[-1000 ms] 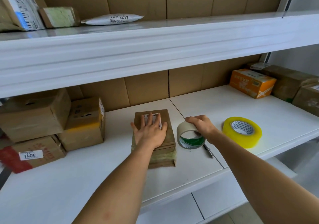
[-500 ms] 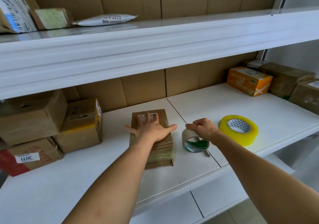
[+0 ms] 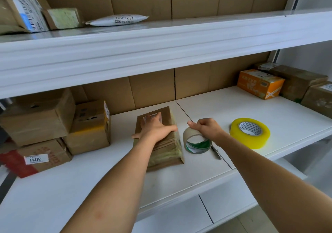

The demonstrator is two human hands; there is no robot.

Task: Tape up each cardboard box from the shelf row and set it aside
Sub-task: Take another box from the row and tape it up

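I saw my left hand [image 3: 156, 127] spread flat on a flat, worn brown cardboard box [image 3: 161, 143], yellowed tape along its edge, right hand [image 3: 206, 127] pinching a beige tape roll [image 3: 196, 143].

The shelf [image 3: 233, 110] is white. On it, the flat cardboard box [image 3: 167, 116] is brown with yellowed tape bands. Just right of that box, the tape roll [image 3: 196, 143] is beige with a green-and-white core. Farther right, the wider tape roll [image 3: 250, 134] is yellow, its core triangle-patterned; the carton [image 3: 259, 83] is orange.

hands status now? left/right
Left hand: open, pressing flat on the cardboard box.
Right hand: gripping the tape roll.
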